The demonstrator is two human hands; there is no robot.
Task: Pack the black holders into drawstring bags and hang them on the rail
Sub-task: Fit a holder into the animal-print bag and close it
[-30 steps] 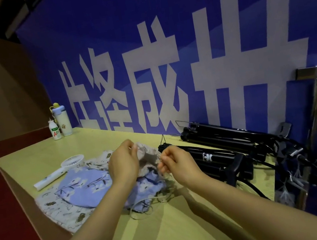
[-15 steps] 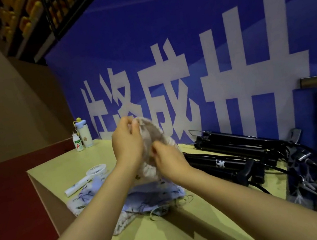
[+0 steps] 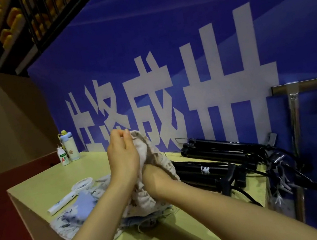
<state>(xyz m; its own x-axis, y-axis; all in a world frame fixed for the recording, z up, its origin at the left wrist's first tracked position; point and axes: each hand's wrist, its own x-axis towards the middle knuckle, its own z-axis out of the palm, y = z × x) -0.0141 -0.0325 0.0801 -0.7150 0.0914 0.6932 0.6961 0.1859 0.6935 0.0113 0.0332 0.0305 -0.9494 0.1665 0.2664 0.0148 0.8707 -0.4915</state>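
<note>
Since 0.5 s ago, the right hand [image 3: 155, 180] has pushed inside the beige patterned drawstring bag [image 3: 155, 158]; the left hand [image 3: 123, 157] still grips its rim, raised higher.

Two bare forearms enter from bottom edge, no sleeves visible up to frame edge. Left hand [image 3: 123, 155] bare: no glove, ring, watch or wristband. Right hand [image 3: 156, 177] partly hidden by cloth; visible wrist bare too. Fingernails short, unpainted where visible.
</note>
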